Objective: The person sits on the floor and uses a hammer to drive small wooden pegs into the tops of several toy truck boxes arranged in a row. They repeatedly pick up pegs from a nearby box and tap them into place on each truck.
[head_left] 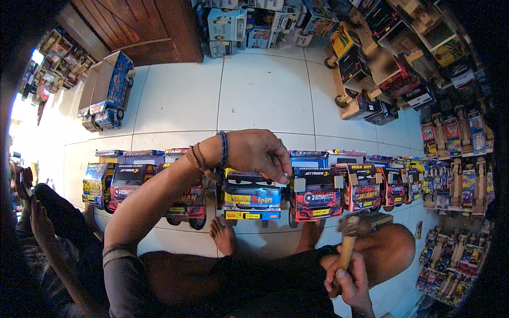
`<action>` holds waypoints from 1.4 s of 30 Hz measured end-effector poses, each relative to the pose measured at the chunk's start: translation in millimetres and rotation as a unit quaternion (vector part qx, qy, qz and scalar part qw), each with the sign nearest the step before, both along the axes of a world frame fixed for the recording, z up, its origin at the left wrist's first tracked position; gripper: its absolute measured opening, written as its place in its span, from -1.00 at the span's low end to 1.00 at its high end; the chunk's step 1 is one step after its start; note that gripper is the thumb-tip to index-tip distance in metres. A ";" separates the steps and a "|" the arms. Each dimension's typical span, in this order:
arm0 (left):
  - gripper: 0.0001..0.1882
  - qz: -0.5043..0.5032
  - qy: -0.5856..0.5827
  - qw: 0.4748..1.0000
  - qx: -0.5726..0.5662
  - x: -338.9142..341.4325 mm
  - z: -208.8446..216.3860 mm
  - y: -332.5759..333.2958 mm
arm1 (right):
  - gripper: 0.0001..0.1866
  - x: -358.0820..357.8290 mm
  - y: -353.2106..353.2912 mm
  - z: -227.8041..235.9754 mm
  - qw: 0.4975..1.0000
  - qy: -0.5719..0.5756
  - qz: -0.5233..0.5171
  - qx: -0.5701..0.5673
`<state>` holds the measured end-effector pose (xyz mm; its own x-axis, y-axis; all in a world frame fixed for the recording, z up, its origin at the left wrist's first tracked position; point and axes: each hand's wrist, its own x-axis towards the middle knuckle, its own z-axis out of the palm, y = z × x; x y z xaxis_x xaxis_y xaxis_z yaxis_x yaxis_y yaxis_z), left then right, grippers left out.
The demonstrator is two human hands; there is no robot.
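A row of toy trucks stands on the tiled floor before me, their fronts turned my way. My left hand [262, 156] reaches over a blue and yellow toy truck [252, 199] with eyes on its windscreen. Its fingers are pinched together at that truck's upper right corner, and whatever they hold is too small to make out. In my right hand [347, 281] is a hammer [348, 249], gripped by its wooden handle with the head up. A black and red toy truck [316, 199] with small pale square pieces at its sides stands right of the pinched fingers.
Another person's hand [40, 218] shows at the left. A blue box-bodied toy truck [108, 90] stands at the far left, near a brown wooden door [143, 26]. Stacked toy trucks [360, 74] fill the far right, with more piled along the right edge.
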<state>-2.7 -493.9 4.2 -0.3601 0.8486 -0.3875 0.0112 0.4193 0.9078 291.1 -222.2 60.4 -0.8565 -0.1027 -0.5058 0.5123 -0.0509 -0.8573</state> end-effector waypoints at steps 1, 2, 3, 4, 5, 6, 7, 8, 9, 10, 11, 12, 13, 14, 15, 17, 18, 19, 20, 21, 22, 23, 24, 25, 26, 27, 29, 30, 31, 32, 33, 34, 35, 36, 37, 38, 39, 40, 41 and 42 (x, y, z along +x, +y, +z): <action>-0.65 -0.002 0.006 1.000 0.003 -0.5 -0.1 -0.1 | -0.53 1.2 -1.0 -3.2 1.000 0.008 0.009 0.022; -0.65 -0.002 -0.004 1.000 0.002 -0.9 -0.2 -0.3 | -0.52 3.7 -3.1 -8.7 0.998 -0.015 0.017 0.063; -0.64 -0.002 -0.012 1.000 0.004 -1.5 -0.4 -0.4 | -0.51 6.8 -3.8 -14.8 0.994 -0.021 0.033 0.105; -0.64 -0.001 -0.018 1.000 0.004 -1.6 -0.9 -0.3 | -0.50 10.5 -3.4 -20.2 0.985 -0.049 0.052 0.160; -0.64 -0.005 -0.011 1.000 0.005 -1.8 -1.3 0.3 | -0.50 13.6 -2.7 -26.0 0.967 -0.110 0.065 0.218; -0.64 -0.008 -0.002 1.000 0.004 -2.0 -1.8 1.0 | -0.50 14.5 -0.4 -31.6 0.958 -0.040 0.102 0.264; -0.64 -0.012 0.009 1.000 -0.003 -2.4 -2.0 1.1 | -0.51 14.2 2.0 -35.8 0.941 -0.001 0.135 0.311; -0.64 -0.016 0.013 1.000 -0.001 -3.2 -2.0 1.0 | -0.52 14.3 3.6 -37.1 0.932 0.037 0.142 0.332; -0.64 -0.020 0.019 1.000 -0.004 -3.6 -2.2 1.2 | -0.52 12.7 5.2 -37.0 0.920 0.075 0.149 0.354; -0.64 -0.026 0.025 0.999 -0.004 -3.5 -2.4 1.4 | -0.53 10.4 5.7 -34.9 0.921 0.111 0.130 0.351; -0.64 -0.021 0.016 1.000 -0.008 -3.2 -2.5 1.4 | -0.54 6.9 5.3 -31.4 0.926 0.133 0.109 0.337; -0.64 -0.015 0.009 1.000 -0.010 -2.7 -2.6 1.3 | -0.54 2.5 3.9 -27.3 0.929 0.155 0.090 0.322; -0.65 -0.011 0.001 1.000 -0.006 -2.3 -2.5 1.0 | -0.55 -1.8 1.9 -21.2 0.938 0.165 0.071 0.296; -0.65 -0.010 -0.002 1.000 0.001 -1.7 -2.5 1.1 | -0.56 -6.6 -0.8 -15.6 0.946 0.175 0.054 0.269; -0.65 -0.011 -0.004 1.000 0.013 -1.4 -2.3 1.2 | -0.53 -13.5 -1.6 -9.4 0.946 0.157 0.084 0.270; -0.65 -0.012 -0.002 1.000 0.017 -1.7 -1.4 0.1 | -0.49 -29.7 -8.1 -7.5 0.913 0.166 0.155 0.340; -0.65 -0.013 0.000 1.000 0.009 -2.3 -1.0 0.0 | -0.46 -35.3 -9.9 -3.6 0.903 0.160 0.177 0.357; -0.65 -0.015 0.004 1.000 0.002 -3.1 -0.6 0.0 | -0.44 -40.6 -11.1 0.0 0.893 0.153 0.200 0.373; -0.65 -0.016 0.002 1.000 -0.001 -3.4 -0.4 0.0 | -0.43 -45.6 -13.9 0.5 0.884 0.172 0.210 0.381; -0.65 -0.019 0.001 1.000 -0.003 -3.7 -0.1 -0.2 | -0.43 -49.7 -16.9 0.3 0.875 0.190 0.218 0.387; -0.65 -0.021 0.000 1.000 -0.002 -4.2 0.2 -0.5 | -0.43 -53.3 -18.9 0.4 0.862 0.209 0.232 0.399; -0.66 -0.018 0.005 1.000 -0.001 -3.9 0.1 -0.6 | -0.43 -56.2 -19.4 1.4 0.863 0.222 0.222 0.395; -0.66 -0.017 0.009 1.000 0.004 -3.2 -0.1 -0.2 | -0.43 -58.5 -20.0 2.1 0.861 0.234 0.215 0.396; -0.67 -0.017 0.014 1.000 0.003 -3.0 -0.4 0.5 | -0.43 -60.2 -20.4 2.6 0.857 0.255 0.202 0.400; -0.68 -0.016 0.009 1.000 0.002 -2.8 -0.8 0.9 | -0.44 -61.6 -20.6 2.7 0.854 0.255 0.199 0.407; -0.69 -0.015 0.006 1.000 -0.005 -2.8 -1.1 0.8 | -0.44 -62.8 -21.1 2.1 0.850 0.264 0.190 0.415; -0.70 -0.015 0.002 1.000 -0.003 -3.0 -1.7 0.7 | -0.45 -65.0 -21.1 0.2 0.840 0.288 0.179 0.425; -0.70 -0.017 0.001 1.000 0.006 -3.3 -2.0 0.5 | -0.45 -66.1 -21.2 -1.5 0.834 0.303 0.176 0.426; -0.71 -0.018 0.002 1.000 0.009 -3.5 -2.4 0.0 | -0.45 -66.8 -21.2 -3.0 0.830 0.302 0.176 0.434; -0.71 -0.021 0.009 1.000 0.009 -3.6 -3.0 -0.2 | -0.45 -67.3 -21.4 -4.7 0.837 0.300 0.182 0.420; -0.71 -0.023 0.017 1.000 0.004 -4.0 -3.6 0.5 | -0.45 -67.4 -21.9 -6.0 0.845 0.283 0.189 0.412; -0.72 -0.028 0.026 0.999 0.001 -4.4 -4.5 1.1 | -0.45 -67.5 -22.3 -7.0 0.853 0.265 0.196 0.404; -0.72 -0.031 0.027 0.999 0.004 -4.9 -5.5 1.5 | -0.44 -68.5 -23.1 -8.9 0.843 0.281 0.213 0.407; -0.72 -0.034 0.029 0.999 0.009 -5.2 -6.5 1.7 | -0.44 -69.3 -23.8 -10.0 0.831 0.297 0.231 0.409; -0.72 -0.039 0.031 0.999 0.017 -5.5 -7.5 1.8 | -0.44 -69.9 -24.4 -10.4 0.820 0.314 0.248 0.411; -0.72 -0.036 0.021 0.999 0.021 -5.7 -8.4 1.6 | -0.43 -71.0 -25.1 -10.4 0.819 0.310 0.254 0.410; -0.71 -0.034 0.012 0.999 0.028 -5.6 -9.2 1.3 | -0.43 -72.1 -25.3 -9.6 0.819 0.305 0.261 0.410; -0.71 -0.031 0.003 0.999 0.035 -5.6 -9.6 1.0 | -0.42 -73.6 -25.9 -9.1 0.820 0.288 0.271 0.413; -0.71 -0.029 0.010 0.999 0.037 -5.4 -9.7 0.4 | -0.41 -74.4 -26.7 -8.0 0.819 0.298 0.271 0.408; -0.70 -0.027 0.016 0.999 0.040 -4.9 -9.6 -0.1 | -0.40 -75.3 -27.2 -7.1 0.820 0.295 0.276 0.407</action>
